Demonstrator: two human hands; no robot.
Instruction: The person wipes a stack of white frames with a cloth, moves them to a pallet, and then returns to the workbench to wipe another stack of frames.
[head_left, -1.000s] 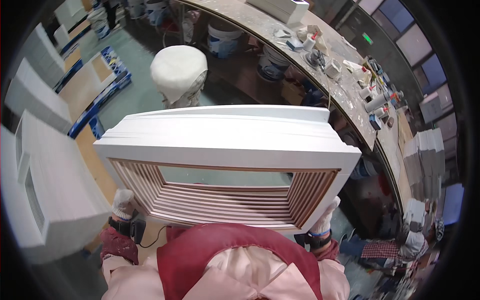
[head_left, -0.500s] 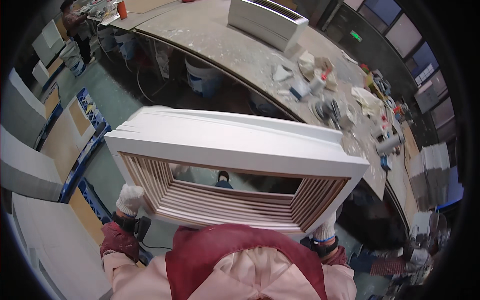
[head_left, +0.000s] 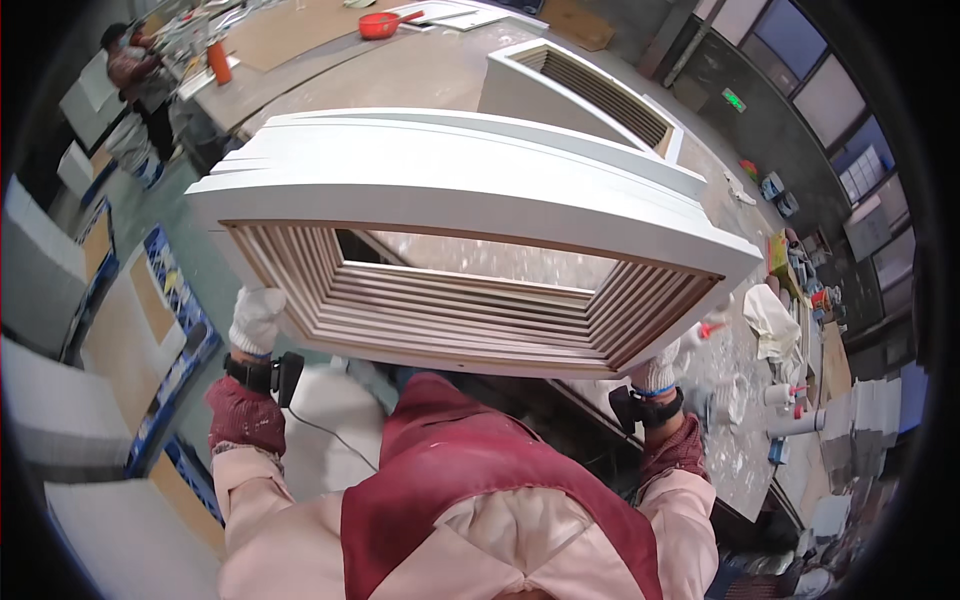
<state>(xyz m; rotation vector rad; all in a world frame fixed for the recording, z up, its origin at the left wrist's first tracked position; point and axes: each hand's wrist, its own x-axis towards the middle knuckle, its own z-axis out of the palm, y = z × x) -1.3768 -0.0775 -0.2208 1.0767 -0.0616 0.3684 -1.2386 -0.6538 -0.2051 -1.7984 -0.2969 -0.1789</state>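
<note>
A stack of white rectangular frames (head_left: 460, 205) is held between my two hands, over the near part of the worktable (head_left: 410, 75). Their layered brown-and-white inner edges face me, and the tabletop shows through the opening. My left hand (head_left: 257, 318), in a white knit glove, grips the left end of the stack. The similarly gloved right hand (head_left: 658, 368) is at the lower right corner, its fingers partly hidden behind the frames.
Another stack of white frames (head_left: 575, 115) stands farther back on the table. Beyond it lies a red pan (head_left: 378, 26). A white cloth (head_left: 770, 325) and several bottles are at the right. Blue pallets (head_left: 180, 270) with panels line the left floor. A person (head_left: 140, 80) stands far left.
I have moved nearer the table, carrying the frame stack forward and up in view. Tabletop now shows through the opening where floor and my foot showed before. Both hands keep their hold.
</note>
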